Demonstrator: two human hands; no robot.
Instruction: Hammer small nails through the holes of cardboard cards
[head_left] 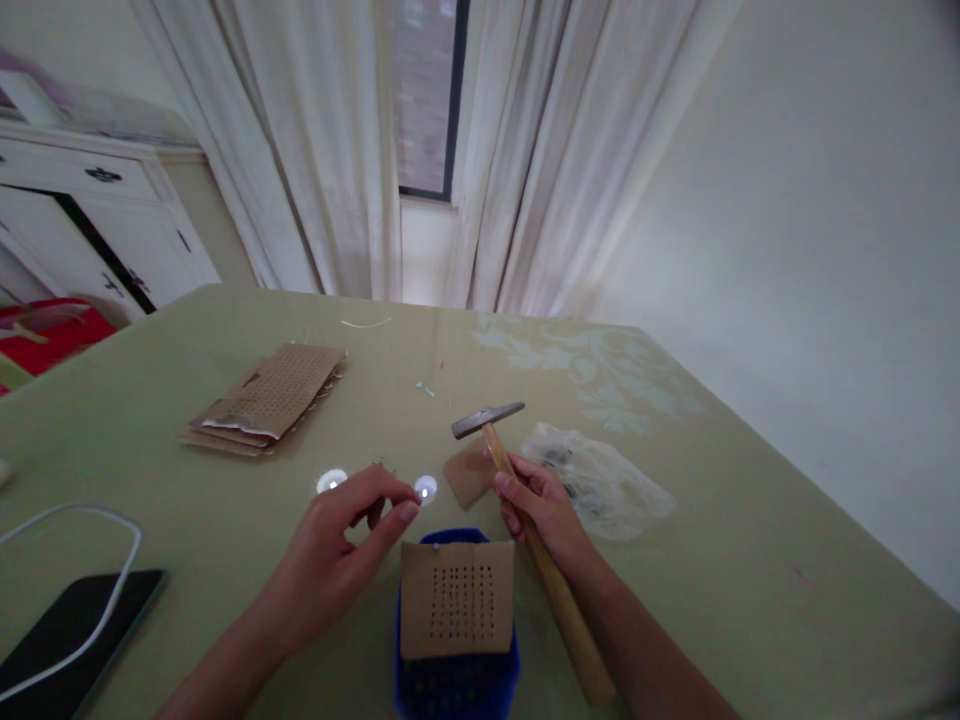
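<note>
My right hand is wrapped round the wooden handle of a hammer, whose metal head points away from me. My left hand hangs over the table with thumb and forefinger pinched together; whatever is between them is too small to make out. Just below and between the hands, a piece of cardboard with rows of small holes lies across the top of a blue plastic basket. Near the left fingertips is a small shiny round dish, and another bright round one sits partly behind that hand.
Beyond the hammer lie a small brown card and a clear plastic bag with dark bits inside. A stack of perforated cardboard rests at the back left. A black tablet-like device and white cable occupy the left front.
</note>
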